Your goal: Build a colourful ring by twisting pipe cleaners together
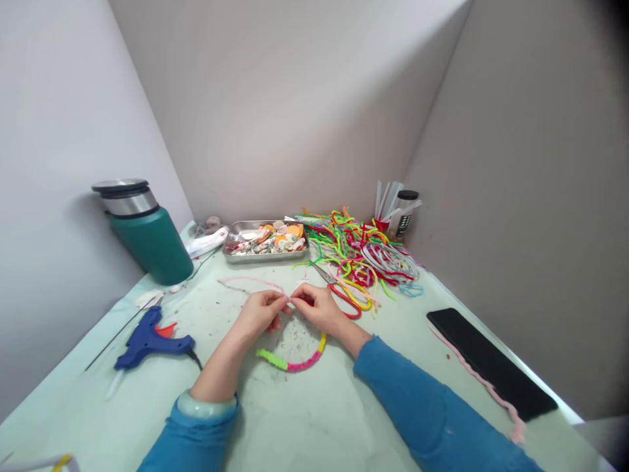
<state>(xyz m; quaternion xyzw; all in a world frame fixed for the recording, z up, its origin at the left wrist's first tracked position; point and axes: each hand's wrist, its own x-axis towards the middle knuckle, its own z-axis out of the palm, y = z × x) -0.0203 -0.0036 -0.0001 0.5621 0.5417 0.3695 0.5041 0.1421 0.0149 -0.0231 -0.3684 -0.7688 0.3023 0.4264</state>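
My left hand [261,311] and my right hand [317,307] meet above the table, thumbs and forefingers pinched close together. Between the fingertips is a thin pale pink pipe cleaner [251,280], whose free end reaches out to the left behind my left hand. Below my hands curves a fuzzy ring-shaped strip [303,365] in bright green, magenta and yellow. Its yellow end passes beneath my right hand, so I cannot tell whether it joins the pink piece. Red-and-yellow-handled scissors [350,308] lie just beyond my right hand.
At left are a blue glue gun [152,341] and a green bottle [150,242]. A metal tray [265,258] of small flat pieces stands behind my hands, beside heaped pipe cleaners [344,236]. At right, a black phone [486,360] has a pink strip along its edge.
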